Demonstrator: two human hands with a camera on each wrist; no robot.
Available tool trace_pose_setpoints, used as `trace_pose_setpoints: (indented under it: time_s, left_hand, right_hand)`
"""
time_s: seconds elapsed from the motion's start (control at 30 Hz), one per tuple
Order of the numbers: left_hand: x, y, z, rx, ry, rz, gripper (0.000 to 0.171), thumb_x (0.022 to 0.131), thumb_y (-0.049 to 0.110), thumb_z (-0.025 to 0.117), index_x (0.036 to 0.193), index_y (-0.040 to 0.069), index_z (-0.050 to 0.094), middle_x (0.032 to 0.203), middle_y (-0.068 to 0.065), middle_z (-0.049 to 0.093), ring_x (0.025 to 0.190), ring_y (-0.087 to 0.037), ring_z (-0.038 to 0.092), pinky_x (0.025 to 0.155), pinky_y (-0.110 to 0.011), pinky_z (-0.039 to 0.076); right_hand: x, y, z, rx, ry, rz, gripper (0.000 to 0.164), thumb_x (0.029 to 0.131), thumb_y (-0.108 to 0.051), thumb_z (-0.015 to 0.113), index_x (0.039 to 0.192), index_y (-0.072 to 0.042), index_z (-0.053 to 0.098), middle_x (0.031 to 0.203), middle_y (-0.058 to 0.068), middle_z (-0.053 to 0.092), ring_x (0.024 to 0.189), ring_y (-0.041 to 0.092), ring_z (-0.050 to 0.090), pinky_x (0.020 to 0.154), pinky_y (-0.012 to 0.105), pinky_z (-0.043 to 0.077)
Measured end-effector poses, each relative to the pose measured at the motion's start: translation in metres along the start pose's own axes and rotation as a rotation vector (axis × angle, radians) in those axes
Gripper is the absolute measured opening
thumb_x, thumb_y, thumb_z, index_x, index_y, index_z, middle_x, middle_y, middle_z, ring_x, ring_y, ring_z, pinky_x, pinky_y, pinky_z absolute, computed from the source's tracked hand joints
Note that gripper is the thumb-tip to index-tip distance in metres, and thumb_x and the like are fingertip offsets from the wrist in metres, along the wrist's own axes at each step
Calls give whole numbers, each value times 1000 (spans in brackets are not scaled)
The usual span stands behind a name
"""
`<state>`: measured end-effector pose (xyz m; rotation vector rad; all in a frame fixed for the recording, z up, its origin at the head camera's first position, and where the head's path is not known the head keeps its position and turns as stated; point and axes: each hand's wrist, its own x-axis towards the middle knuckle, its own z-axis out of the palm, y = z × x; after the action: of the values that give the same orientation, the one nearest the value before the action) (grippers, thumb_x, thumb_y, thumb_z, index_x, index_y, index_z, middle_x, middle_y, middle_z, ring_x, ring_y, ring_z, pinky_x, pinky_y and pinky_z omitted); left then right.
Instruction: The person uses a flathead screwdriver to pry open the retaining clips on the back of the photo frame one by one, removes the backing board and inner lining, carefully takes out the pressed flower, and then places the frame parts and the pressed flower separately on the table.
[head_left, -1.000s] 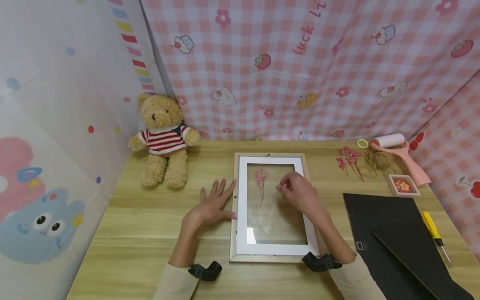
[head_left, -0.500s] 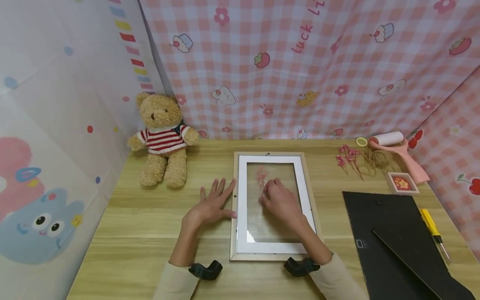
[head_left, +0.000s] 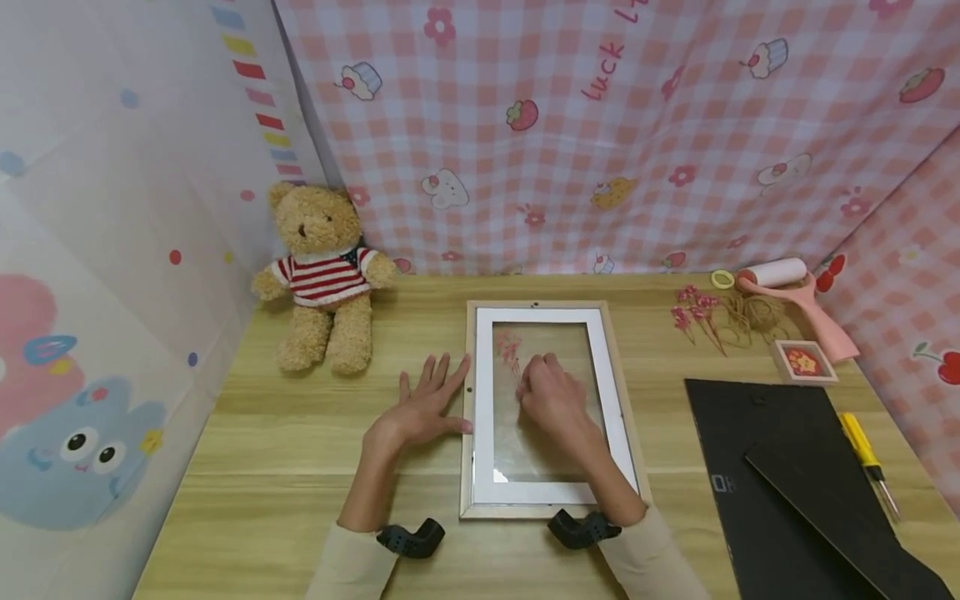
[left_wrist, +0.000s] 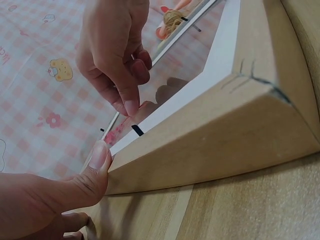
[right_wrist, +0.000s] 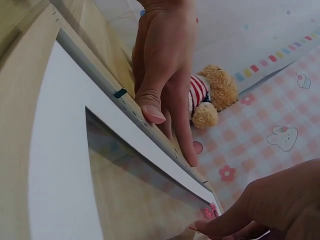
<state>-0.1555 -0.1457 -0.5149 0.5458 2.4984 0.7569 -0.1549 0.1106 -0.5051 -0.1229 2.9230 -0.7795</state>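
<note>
A wooden picture frame (head_left: 517, 512) lies on the table, with a white mat (head_left: 525, 493) around its glass (head_left: 536, 458). On the glass, towards the upper left, is a sprig of dried pink flowers (head_left: 508, 343), its head tilted left. My right hand (head_left: 555, 400) pinches the thin stem between thumb and fingertips, low over the glass; the right wrist view shows a bit of stem (right_wrist: 194, 229) at the fingertips. My left hand (head_left: 423, 410) rests spread at the frame's left side, thumb (left_wrist: 100, 156) pressing its edge and fingers straight along it.
A teddy bear (head_left: 322, 275) sits at the back left. At right lie more pink flowers (head_left: 697, 308), twine (head_left: 761, 315), a pink lint roller (head_left: 825, 321), a small box (head_left: 805, 375), a black backing board (head_left: 708, 433) and a yellow-handled screwdriver (head_left: 861, 442).
My right hand has moved left from the glass's right side and taken the sprig's stem. The flower head has swung left towards the mat. My left hand has stayed put.
</note>
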Motion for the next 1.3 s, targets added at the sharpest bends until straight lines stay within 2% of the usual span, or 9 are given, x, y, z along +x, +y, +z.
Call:
trace_pose_setpoints:
  time_s: [0.17, 0.43, 0.57, 0.77, 0.87, 1.0, 1.1, 1.23, 1.3]
  left_hand:
    - [1, -1, 0, -3, -5, -5, 112, 100, 56, 73, 177, 30, -3, 182, -16, -13, 168, -39, -18, 128, -72, -20]
    - [-2, 4, -4, -12, -6, -5, 111, 101, 52, 73, 177, 27, -3, 181, -17, -14, 168, -40, -19, 128, -72, -21]
    - [-2, 5, -4, -12, -1, -3, 111, 101, 51, 74, 178, 26, -1, 182, -18, -13, 168, -41, -18, 127, -73, -20]
    - [-1, 3, -2, 12, 0, -1, 111, 101, 53, 73, 178, 26, -1, 182, -19, -11, 169, -41, -16, 128, -73, -19]
    - [-1, 2, 0, 21, -4, -2, 110, 101, 54, 72, 178, 26, -2, 182, -18, -11, 169, -41, -16, 128, -74, -18]
    - [-1, 2, 0, 18, 1, 2, 110, 101, 54, 72, 178, 26, -1, 182, -18, -11, 169, -41, -16, 128, -74, -17]
    - [-1, 3, 0, 16, 1, 2, 110, 101, 54, 73, 178, 26, -1, 182, -18, -11, 169, -41, -16, 128, -75, -17]
    - [-1, 3, -1, 15, 0, -1, 111, 101, 53, 73, 178, 26, -2, 182, -18, -12, 169, -41, -17, 128, -75, -18]
    - [0, 3, 0, 13, 0, 2, 111, 101, 53, 73, 178, 25, -2, 182, -18, -12, 169, -41, -17, 128, -75, -18]
  right_hand:
    - [-4, -13, -9, -29, -3, 36, 1, 94, -7, 73, 94, -6, 74, 108, 15, 66, 84, 36, 68, 85, 65, 61]
    - [-9, -36, -19, -51, 7, 67, 16, 92, 0, 69, 98, -2, 83, 107, 17, 73, 95, 41, 73, 87, 62, 62]
    - [-9, -47, -23, -80, -31, 91, 11, 93, 1, 69, 86, -2, 77, 99, 17, 73, 90, 38, 73, 87, 61, 62]
    - [6, -25, 0, -87, -48, 80, 26, 90, -2, 69, 67, -12, 63, 82, 8, 66, 74, 26, 61, 70, 53, 56]
    - [13, -9, 12, -64, -65, 83, 20, 90, -6, 69, 70, -11, 70, 85, 8, 69, 75, 26, 61, 75, 56, 58]
    - [17, 3, 14, -41, -89, 79, 17, 91, -10, 68, 79, -13, 80, 93, 6, 75, 79, 23, 64, 78, 57, 59]
    - [12, 1, 0, 12, -104, 77, 19, 92, -10, 67, 78, -12, 80, 91, 6, 76, 75, 20, 61, 68, 47, 56]
    - [-4, -13, -35, 116, -117, 102, 15, 96, -9, 68, 87, -4, 78, 94, 10, 77, 73, 21, 61, 62, 39, 53]
    - [-3, -4, -39, 155, -79, 86, 13, 97, -10, 66, 92, -4, 77, 95, 11, 77, 73, 20, 61, 61, 38, 52]
